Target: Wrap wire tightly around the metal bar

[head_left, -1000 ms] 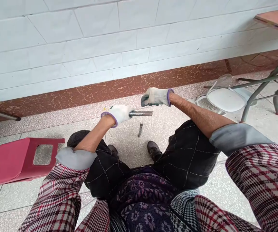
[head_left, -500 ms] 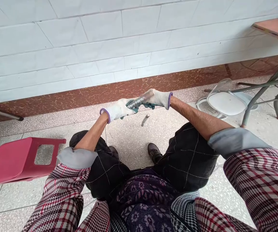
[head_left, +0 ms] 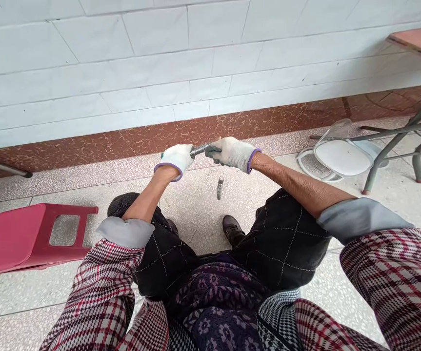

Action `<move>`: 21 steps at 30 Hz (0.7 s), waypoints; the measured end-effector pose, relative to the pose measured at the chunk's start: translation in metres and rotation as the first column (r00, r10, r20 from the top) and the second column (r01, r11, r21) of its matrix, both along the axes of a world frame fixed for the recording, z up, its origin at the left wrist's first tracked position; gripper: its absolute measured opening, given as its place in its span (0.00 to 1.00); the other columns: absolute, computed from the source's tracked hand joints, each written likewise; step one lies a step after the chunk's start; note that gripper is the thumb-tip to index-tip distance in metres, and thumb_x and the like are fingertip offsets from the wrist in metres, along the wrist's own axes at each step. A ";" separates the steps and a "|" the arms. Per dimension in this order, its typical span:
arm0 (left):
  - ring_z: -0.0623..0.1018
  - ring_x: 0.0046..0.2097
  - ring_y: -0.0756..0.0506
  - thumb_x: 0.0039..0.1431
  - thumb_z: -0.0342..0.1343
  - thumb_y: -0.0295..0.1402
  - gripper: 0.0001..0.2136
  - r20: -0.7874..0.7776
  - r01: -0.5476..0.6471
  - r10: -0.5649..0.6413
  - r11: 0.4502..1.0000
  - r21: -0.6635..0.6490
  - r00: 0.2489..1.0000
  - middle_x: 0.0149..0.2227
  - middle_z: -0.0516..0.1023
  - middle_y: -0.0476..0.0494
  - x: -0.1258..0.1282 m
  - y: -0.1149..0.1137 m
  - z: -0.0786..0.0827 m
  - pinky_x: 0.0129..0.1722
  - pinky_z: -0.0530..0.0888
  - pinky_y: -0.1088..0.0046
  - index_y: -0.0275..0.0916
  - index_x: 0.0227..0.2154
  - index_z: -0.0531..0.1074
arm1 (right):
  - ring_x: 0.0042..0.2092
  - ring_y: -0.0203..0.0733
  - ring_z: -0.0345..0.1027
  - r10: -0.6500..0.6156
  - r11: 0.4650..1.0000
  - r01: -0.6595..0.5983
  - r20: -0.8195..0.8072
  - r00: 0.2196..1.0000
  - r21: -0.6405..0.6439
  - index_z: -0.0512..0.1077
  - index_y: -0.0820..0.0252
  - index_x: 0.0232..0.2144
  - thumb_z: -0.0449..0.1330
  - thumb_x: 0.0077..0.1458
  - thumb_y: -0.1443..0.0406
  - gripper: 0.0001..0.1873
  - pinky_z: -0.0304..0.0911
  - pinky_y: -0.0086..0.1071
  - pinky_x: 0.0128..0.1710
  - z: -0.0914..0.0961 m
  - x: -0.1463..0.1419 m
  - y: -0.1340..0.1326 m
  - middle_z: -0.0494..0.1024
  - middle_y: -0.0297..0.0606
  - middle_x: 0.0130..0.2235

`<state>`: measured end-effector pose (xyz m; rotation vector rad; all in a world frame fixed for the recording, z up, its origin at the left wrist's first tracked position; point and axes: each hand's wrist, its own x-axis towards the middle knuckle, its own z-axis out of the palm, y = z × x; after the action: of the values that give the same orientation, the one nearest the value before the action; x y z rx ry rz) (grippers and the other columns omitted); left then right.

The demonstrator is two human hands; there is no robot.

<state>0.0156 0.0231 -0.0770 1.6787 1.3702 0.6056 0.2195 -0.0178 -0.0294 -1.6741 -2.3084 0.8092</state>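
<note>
Between my two gloved hands runs a silvery coiled metal spring (head_left: 200, 149), its middle bare and its ends covered by the gloves. My left hand (head_left: 176, 158), in a white glove with a purple cuff, is closed around the left end. At the other end my right hand (head_left: 230, 151) is closed too, its green-grey palm coating showing at the fingers. Below the right hand a short coiled piece (head_left: 219, 188) appears nearly upright over the floor; I cannot tell what it is fixed to. Both hands are out in front of my knees.
A red plastic stool (head_left: 23, 236) is at my left. To the right stand a white seat (head_left: 344, 157) and a metal-legged table with an orange-brown top (head_left: 420, 41). The white tiled wall (head_left: 155, 34) with its brown skirting rises in front, above the speckled floor (head_left: 188, 209).
My left hand has turned over, its back now facing up. Less of the spring shows, at a flatter slant. The short coiled piece has moved lower and swung from slanted to nearly upright.
</note>
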 end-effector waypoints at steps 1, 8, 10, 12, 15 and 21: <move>0.71 0.31 0.45 0.47 0.65 0.22 0.08 0.017 0.000 -0.001 1.000 0.011 1.000 0.19 0.62 0.51 0.000 -0.002 0.005 0.34 0.69 0.68 0.41 0.25 0.75 | 0.30 0.38 0.71 -0.017 1.000 0.017 -0.050 0.999 0.001 0.82 0.62 0.47 0.58 0.63 0.65 0.15 0.66 0.34 0.30 0.002 -0.002 -0.001 0.81 0.40 0.33; 0.60 0.18 0.53 0.57 0.66 0.33 0.22 0.403 0.122 -0.052 0.981 -0.148 0.914 0.20 0.63 0.55 0.013 -0.025 0.041 0.18 0.58 0.74 0.41 0.56 0.77 | 0.33 0.39 0.73 -0.072 0.997 0.068 -0.226 0.971 -0.027 0.81 0.64 0.44 0.57 0.60 0.69 0.14 0.69 0.33 0.29 0.015 0.010 0.003 0.81 0.42 0.37; 0.58 0.18 0.53 0.60 0.64 0.36 0.21 0.435 0.151 -0.060 0.972 -0.178 0.899 0.19 0.61 0.55 0.016 -0.026 0.044 0.17 0.57 0.75 0.41 0.56 0.77 | 0.36 0.42 0.73 -0.036 0.997 0.042 -0.112 0.993 0.058 0.82 0.63 0.44 0.58 0.63 0.67 0.13 0.69 0.36 0.35 0.020 0.018 -0.001 0.81 0.42 0.38; 0.59 0.18 0.53 0.59 0.64 0.35 0.17 0.383 0.128 -0.057 0.979 -0.161 0.922 0.19 0.62 0.54 0.019 -0.024 0.043 0.17 0.57 0.74 0.40 0.51 0.80 | 0.43 0.46 0.73 -0.036 0.978 0.035 -0.001 0.999 0.206 0.81 0.61 0.46 0.57 0.65 0.66 0.14 0.67 0.39 0.43 0.026 0.026 -0.009 0.81 0.43 0.43; 0.61 0.19 0.52 0.52 0.67 0.30 0.13 0.193 0.109 -0.089 0.990 -0.095 0.977 0.22 0.67 0.50 0.024 -0.021 0.034 0.18 0.58 0.73 0.39 0.42 0.82 | 0.51 0.51 0.71 -0.107 0.897 0.051 0.103 0.989 0.439 0.77 0.58 0.55 0.54 0.68 0.66 0.18 0.63 0.42 0.49 0.035 0.031 -0.025 0.78 0.46 0.52; 0.68 0.22 0.48 0.48 0.68 0.29 0.12 -0.039 0.224 -0.231 0.965 -0.138 0.972 0.22 0.70 0.46 0.030 -0.030 0.037 0.24 0.66 0.67 0.38 0.38 0.83 | 0.56 0.62 0.67 0.022 0.901 -0.237 0.507 0.862 0.363 0.73 0.62 0.60 0.54 0.64 0.73 0.23 0.58 0.50 0.53 0.032 0.020 -0.033 0.77 0.55 0.54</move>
<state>0.0457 -0.0074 -0.0402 1.7235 1.2049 0.3313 0.2399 -0.0512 0.0028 -1.6686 -2.6894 -0.1420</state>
